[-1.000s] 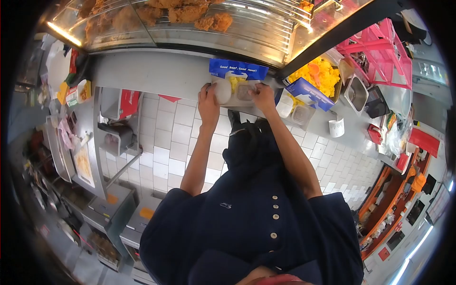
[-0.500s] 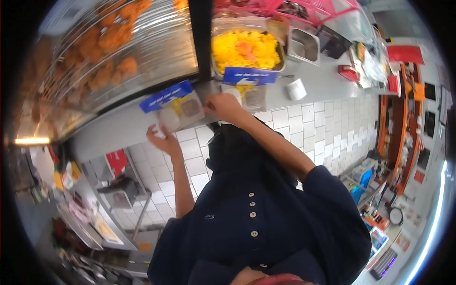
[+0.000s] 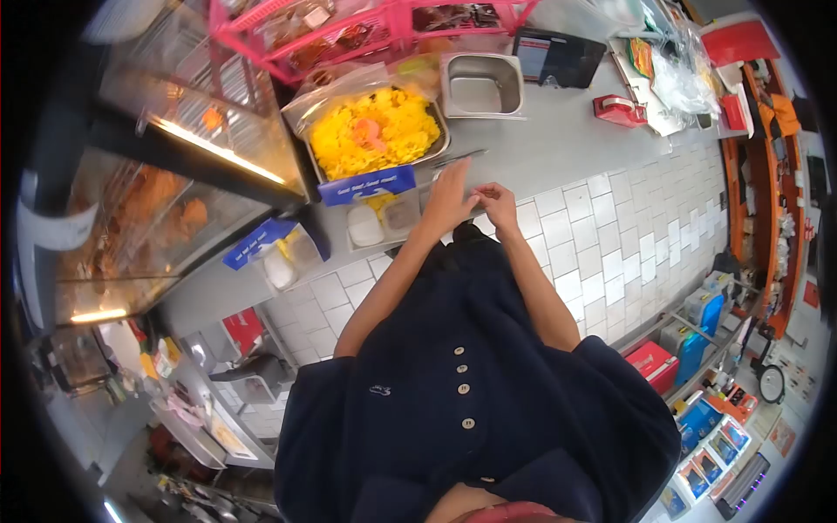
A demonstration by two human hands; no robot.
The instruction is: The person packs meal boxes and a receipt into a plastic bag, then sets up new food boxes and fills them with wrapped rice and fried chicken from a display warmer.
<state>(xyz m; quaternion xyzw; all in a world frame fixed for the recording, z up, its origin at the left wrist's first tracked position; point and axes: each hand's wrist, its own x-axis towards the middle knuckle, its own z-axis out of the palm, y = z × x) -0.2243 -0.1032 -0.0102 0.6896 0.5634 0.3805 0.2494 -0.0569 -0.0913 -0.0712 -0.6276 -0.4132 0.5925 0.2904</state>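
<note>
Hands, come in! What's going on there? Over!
Left hand, right hand close together; grip unclear. Blue-flapped box beside left hand, on counter. Second box farther left. Nothing plainly blocking.

The single camera, worn on the head, faces forward and steeply down: the shirt (image 3: 514,349) looms closest below, the left hand (image 3: 447,205) and right hand (image 3: 499,209) sit mid-view, the counter (image 3: 549,126) stretches beyond, everything bowed by wide-angle curvature.

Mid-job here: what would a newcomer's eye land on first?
Probably the heap of bright yellow food on the counter. Behind it stands a pink basket; in front, a box with a blue flap. Right of that box, the left hand and right hand are close together.
</note>
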